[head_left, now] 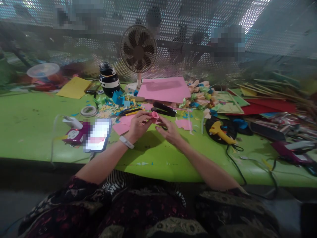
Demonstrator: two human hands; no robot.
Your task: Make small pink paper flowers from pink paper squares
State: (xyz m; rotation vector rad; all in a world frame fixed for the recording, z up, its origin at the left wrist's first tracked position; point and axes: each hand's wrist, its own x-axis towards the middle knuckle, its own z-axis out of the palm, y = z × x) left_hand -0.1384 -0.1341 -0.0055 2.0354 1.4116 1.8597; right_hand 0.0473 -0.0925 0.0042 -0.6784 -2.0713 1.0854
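A small piece of folded pink paper (155, 116), curled like a flower bud, is held up just above the green table. My left hand (140, 125) pinches it from the left between thumb and fingers; a white band is round that wrist. From the right, my right hand (169, 130) has its bent fingertips at the paper's edge, partly hiding it. Flat pink paper pieces (121, 127) lie beside my left hand, and another pink piece (183, 124) is right of my right hand. Just beyond my hands rest a black stapler (164, 109) and a yellow-and-black tool (132, 111).
A phone (99, 135) leans at left near a purple device (76, 134). A yellow glue gun (221, 132) lies on a black round stand, its cord trailing forward. Behind are paper scraps (111, 110), a pink sheet (164, 89), a black bottle (109, 81) and a fan (138, 49).
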